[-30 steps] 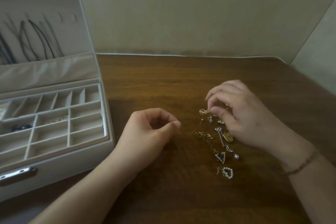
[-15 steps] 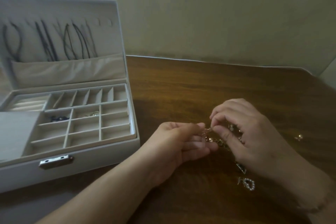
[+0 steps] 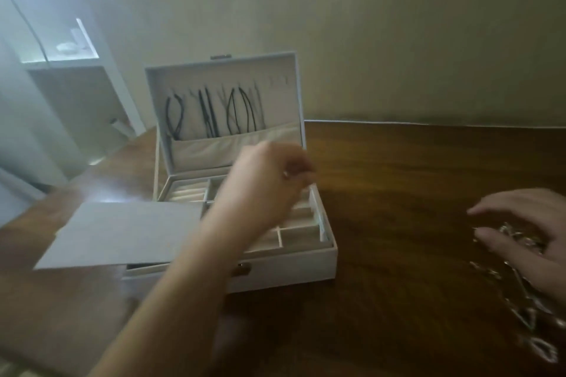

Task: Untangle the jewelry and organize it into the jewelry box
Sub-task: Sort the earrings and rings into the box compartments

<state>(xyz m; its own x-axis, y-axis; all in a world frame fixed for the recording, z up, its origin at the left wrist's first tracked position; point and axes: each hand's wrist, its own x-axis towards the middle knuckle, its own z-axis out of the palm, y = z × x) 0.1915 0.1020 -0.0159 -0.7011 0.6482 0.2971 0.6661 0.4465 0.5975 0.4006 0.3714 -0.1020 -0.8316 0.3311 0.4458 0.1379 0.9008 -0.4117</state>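
Dark wood table [image 3: 398, 193] against a plain beige wall, only the one head view to go on and it's pretty smeared with motion, so bear with me.

My white jewelry box [image 3: 284, 269] sits on the left half of the table with its lid up; a few dark cords [image 3: 211, 113] hang inside the lid above a pocket. A flat white panel [image 3: 122, 232] sticks out from the box on the near left side. My left hand [image 3: 269, 180] is up over the divided tray, fingers curled in together like I'm pinching something small. I think there's a tiny glint at the fingertips, but it's too blurry to say what piece it is.

My right hand [image 3: 526, 229] is way over on the right, fingers spread and relaxed, resting on the pile of gold jewelry [image 3: 520, 285] still lying on the table. That pile runs toward the near right corner, well apart from the box.

How I'd do this step well: pick one empty cell, bring the pinch low right over it before letting go so the piece doesn't bounce into a neighbour, and keep the right hand pressing the pile flat so nothing drags along or re-tangles.
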